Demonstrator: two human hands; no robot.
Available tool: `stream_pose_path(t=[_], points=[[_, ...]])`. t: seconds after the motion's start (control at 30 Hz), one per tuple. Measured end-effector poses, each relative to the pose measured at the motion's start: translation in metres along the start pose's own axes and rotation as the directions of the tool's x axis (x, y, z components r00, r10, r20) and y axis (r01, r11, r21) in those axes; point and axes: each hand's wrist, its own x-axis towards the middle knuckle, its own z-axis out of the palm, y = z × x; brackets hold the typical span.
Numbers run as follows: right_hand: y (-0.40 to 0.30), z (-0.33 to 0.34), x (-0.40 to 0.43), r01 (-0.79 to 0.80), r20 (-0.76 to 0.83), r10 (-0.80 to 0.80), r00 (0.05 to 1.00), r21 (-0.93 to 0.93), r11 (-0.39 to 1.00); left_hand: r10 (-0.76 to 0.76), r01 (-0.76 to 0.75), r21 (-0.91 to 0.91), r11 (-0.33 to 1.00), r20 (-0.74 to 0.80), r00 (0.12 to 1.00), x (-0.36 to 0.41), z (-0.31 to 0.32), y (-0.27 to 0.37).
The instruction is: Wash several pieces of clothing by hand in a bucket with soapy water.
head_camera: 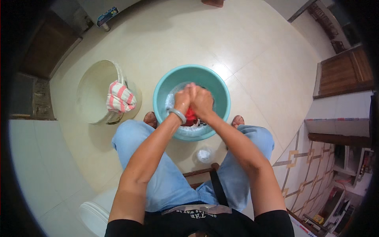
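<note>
A teal plastic basin (pixel 192 68) stands on the floor between my feet, with sudsy water and wet cloth in it. My left hand (pixel 183 97), with a pale bangle (pixel 177 115) at the wrist, is closed over the basin's middle. Against it is my right hand (pixel 202 100), also closed. Red cloth (pixel 191 115) shows below and between both hands, and they appear to grip it; the fingers are blurred and partly hidden. Darker, patterned cloth (pixel 202 122) lies lower in the basin.
To the left, a large whitish bucket (pixel 97 91) has a pink-and-white striped cloth (pixel 120 97) over its rim. A small clear container with white contents (pixel 204 155) stands on the floor near my right knee. A white lidded container (pixel 93 216) is at lower left.
</note>
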Motion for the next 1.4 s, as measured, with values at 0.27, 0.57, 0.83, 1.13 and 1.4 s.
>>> stream_pose_path(t=[0.27, 0.57, 0.83, 1.13, 1.4], points=[[0.039, -0.03, 0.031, -0.542, 0.391, 0.41, 0.824, 0.755, 0.369, -0.021, 0.068, -0.098, 0.993, 0.416, 0.909, -0.015, 0.0, 0.015], [0.044, -0.04, -0.015, -0.338, 0.268, 0.206, 0.941, 0.731, 0.593, 0.208, -0.138, -0.239, 0.961, 0.297, 0.932, -0.003, -0.009, 0.027], [-0.025, -0.026, -0.017, 0.326, -0.089, -0.318, 0.944, 0.41, 0.852, 0.095, -0.069, -0.17, 0.983, 0.153, 0.984, 0.028, -0.029, -0.007], [0.01, -0.002, 0.005, 0.022, -0.205, -0.008, 0.979, 0.07, 0.997, -0.185, 0.224, -0.281, 0.933, 0.158, 0.97, 0.006, 0.004, -0.023], [0.049, -0.011, 0.027, -0.17, -0.099, 0.176, 0.979, 0.066, 0.983, -0.144, 0.214, -0.131, 0.968, 0.408, 0.902, -0.013, 0.012, -0.007]])
